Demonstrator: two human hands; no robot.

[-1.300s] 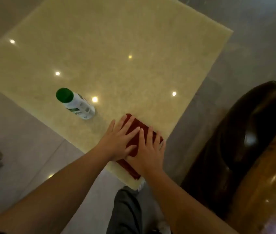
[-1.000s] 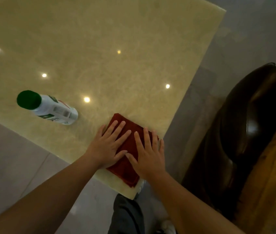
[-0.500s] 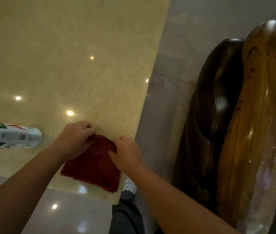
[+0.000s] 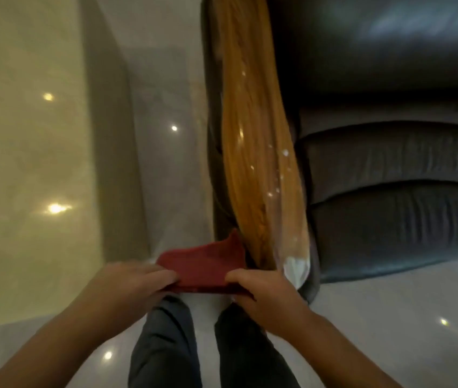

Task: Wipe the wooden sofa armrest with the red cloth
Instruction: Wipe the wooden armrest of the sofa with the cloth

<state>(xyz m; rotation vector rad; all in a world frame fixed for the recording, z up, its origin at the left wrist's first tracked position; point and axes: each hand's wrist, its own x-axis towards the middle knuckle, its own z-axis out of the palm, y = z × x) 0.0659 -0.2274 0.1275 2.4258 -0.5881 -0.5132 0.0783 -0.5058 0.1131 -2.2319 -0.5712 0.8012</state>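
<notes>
Hands first: we see the left hand (image 4: pixel 135 281) and the right hand (image 4: pixel 261 287) each pinching one side of the folded dark red cloth (image 4: pixel 205 264), held in the air above the glossy pale floor (image 4: pixel 160 135). Its far corner is just beside the near end of the long polished orange-brown wooden armrest (image 4: pixel 253 152), next to dark leather sofa cushions (image 4: pixel 395 163).
</notes>
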